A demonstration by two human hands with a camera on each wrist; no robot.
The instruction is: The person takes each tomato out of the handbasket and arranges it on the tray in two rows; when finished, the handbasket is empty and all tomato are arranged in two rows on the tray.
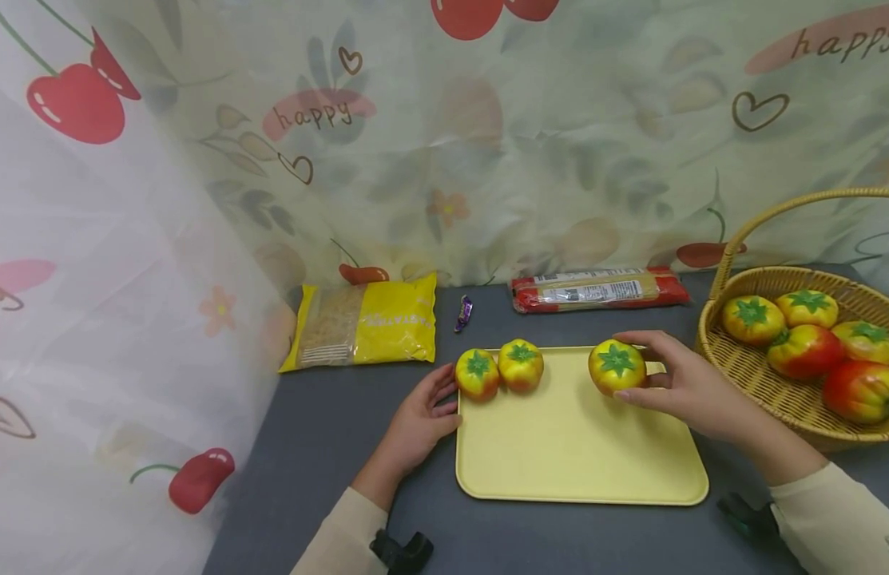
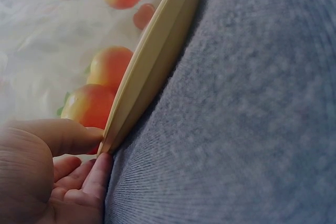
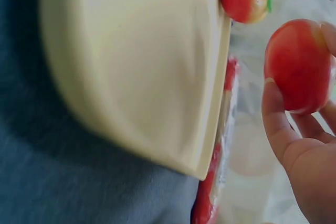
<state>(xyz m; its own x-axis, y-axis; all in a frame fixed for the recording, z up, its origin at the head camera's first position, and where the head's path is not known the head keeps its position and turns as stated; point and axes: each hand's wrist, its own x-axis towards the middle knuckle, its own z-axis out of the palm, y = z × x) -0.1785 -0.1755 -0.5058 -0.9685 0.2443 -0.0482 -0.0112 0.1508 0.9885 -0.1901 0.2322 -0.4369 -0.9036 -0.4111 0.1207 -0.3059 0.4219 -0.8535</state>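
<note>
A yellow tray [image 1: 581, 455] lies on the grey table. Two toy tomatoes [image 1: 477, 374] [image 1: 520, 365] sit side by side at its far left corner. My right hand [image 1: 684, 387] grips a third tomato [image 1: 616, 367] at the tray's far right edge; the right wrist view shows that tomato [image 3: 299, 64] held between thumb and fingers just off the tray [image 3: 131, 66]. My left hand [image 1: 424, 415] holds the tray's left rim. The left wrist view shows its thumb [image 2: 58, 135] on top of the rim [image 2: 152, 61] and its fingers beneath.
A wicker basket [image 1: 789, 399] with several tomatoes stands at the right. At the back lie a yellow packet [image 1: 368, 323], a small purple candy [image 1: 463, 312] and a long red packet [image 1: 598, 289]. A printed curtain hangs behind and to the left.
</note>
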